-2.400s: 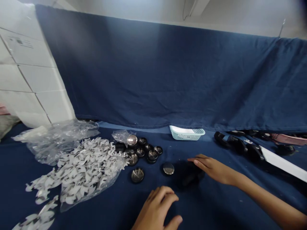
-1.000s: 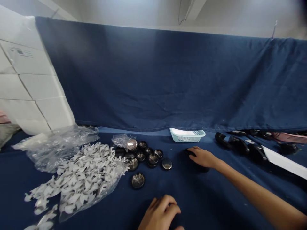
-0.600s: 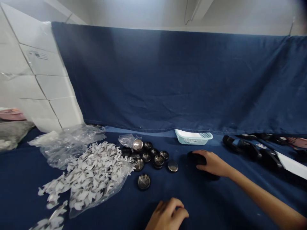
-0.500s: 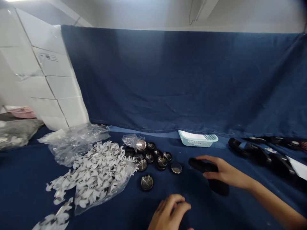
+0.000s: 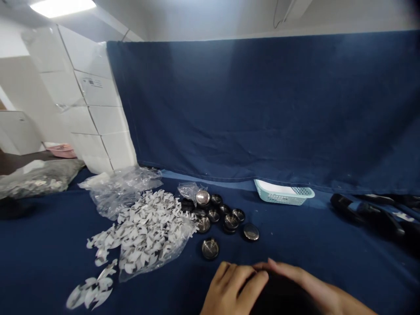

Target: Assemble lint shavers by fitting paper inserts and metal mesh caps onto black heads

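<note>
A smooth black part (image 5: 282, 295) is at the bottom of the view, close to me; its lower end runs out of the picture and its exact kind cannot be made out. My right hand (image 5: 305, 278) wraps over its top and right side. On its left, my left hand (image 5: 231, 288) has its fingers curled against it. Just beyond my hands lie several round black caps with metal mesh or ridged faces. The nearest is a round cap (image 5: 210, 248), with another mesh cap (image 5: 251, 232) to its right.
A heap of small white plastic pieces (image 5: 154, 227) spreads left of the caps, partly on a clear bag. Crumpled plastic (image 5: 121, 188) lies behind it. A light blue basket (image 5: 284, 197) stands by the blue curtain (image 5: 249, 109). Black items (image 5: 370, 214) lie at right.
My right hand has brought the black part toward me and left, beside my left hand. My left hand now touches it. The view has turned slightly left.
</note>
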`<action>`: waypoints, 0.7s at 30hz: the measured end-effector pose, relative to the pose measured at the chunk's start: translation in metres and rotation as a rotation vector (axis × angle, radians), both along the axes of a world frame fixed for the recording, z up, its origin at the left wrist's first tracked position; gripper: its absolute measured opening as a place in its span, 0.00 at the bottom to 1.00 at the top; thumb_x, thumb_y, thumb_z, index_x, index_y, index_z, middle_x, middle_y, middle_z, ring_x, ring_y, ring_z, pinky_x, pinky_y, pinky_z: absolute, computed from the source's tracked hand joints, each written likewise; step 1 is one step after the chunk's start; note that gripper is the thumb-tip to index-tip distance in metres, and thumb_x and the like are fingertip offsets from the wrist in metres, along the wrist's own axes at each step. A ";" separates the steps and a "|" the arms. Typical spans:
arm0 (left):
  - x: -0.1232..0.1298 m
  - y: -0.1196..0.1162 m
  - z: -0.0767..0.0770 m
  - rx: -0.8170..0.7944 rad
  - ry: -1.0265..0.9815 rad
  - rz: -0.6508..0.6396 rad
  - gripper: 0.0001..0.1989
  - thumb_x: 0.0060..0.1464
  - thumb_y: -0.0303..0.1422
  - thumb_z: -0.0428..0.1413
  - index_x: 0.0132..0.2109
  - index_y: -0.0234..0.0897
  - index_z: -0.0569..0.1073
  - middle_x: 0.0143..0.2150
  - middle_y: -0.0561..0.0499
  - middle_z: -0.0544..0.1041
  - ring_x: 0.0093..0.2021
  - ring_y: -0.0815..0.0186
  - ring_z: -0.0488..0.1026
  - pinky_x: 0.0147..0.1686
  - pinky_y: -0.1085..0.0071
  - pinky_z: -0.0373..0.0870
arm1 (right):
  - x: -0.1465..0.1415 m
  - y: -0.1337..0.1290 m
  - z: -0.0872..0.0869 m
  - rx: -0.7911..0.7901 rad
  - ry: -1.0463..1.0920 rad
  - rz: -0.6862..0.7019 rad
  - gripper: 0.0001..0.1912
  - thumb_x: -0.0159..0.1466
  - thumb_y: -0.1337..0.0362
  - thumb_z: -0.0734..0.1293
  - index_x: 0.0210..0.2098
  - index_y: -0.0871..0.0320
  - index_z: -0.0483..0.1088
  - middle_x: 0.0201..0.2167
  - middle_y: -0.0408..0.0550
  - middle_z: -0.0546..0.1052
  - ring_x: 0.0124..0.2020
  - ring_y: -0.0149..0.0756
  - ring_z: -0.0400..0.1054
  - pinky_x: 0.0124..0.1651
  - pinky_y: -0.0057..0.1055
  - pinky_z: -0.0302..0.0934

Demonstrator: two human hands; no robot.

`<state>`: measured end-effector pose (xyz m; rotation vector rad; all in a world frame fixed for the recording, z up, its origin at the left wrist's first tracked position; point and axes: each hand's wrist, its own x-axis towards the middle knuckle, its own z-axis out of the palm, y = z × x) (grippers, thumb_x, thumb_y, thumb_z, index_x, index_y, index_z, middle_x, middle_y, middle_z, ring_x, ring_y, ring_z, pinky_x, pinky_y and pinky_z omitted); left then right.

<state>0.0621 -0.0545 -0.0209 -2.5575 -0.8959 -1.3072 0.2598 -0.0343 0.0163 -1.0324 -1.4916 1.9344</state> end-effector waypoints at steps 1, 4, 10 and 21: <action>-0.003 0.001 0.001 -0.052 0.017 -0.008 0.27 0.65 0.52 0.39 0.55 0.38 0.69 0.39 0.47 0.79 0.34 0.62 0.77 0.36 0.65 0.75 | 0.001 -0.001 0.002 -0.101 0.056 -0.004 0.34 0.61 0.36 0.55 0.44 0.56 0.76 0.39 0.53 0.80 0.49 0.48 0.73 0.59 0.46 0.58; -0.010 0.003 -0.002 -0.186 -0.027 0.066 0.33 0.54 0.57 0.52 0.56 0.38 0.66 0.41 0.44 0.79 0.37 0.57 0.78 0.37 0.63 0.77 | 0.012 0.000 0.005 -0.315 0.199 -0.040 0.34 0.65 0.38 0.52 0.49 0.56 0.73 0.38 0.53 0.80 0.42 0.43 0.76 0.50 0.40 0.66; -0.011 0.007 -0.012 -0.537 -0.149 0.220 0.40 0.35 0.38 0.71 0.57 0.44 0.66 0.48 0.44 0.76 0.45 0.53 0.77 0.42 0.61 0.78 | 0.030 0.004 0.003 -0.053 0.168 -0.089 0.30 0.68 0.45 0.54 0.63 0.52 0.58 0.40 0.54 0.78 0.33 0.42 0.75 0.32 0.36 0.69; -0.003 0.009 0.016 -0.957 0.172 0.162 0.39 0.34 0.35 0.70 0.57 0.39 0.69 0.54 0.42 0.72 0.54 0.47 0.70 0.55 0.50 0.68 | 0.048 -0.013 -0.039 0.497 -0.539 -0.282 0.26 0.61 0.48 0.66 0.56 0.50 0.68 0.55 0.51 0.72 0.57 0.50 0.65 0.60 0.47 0.59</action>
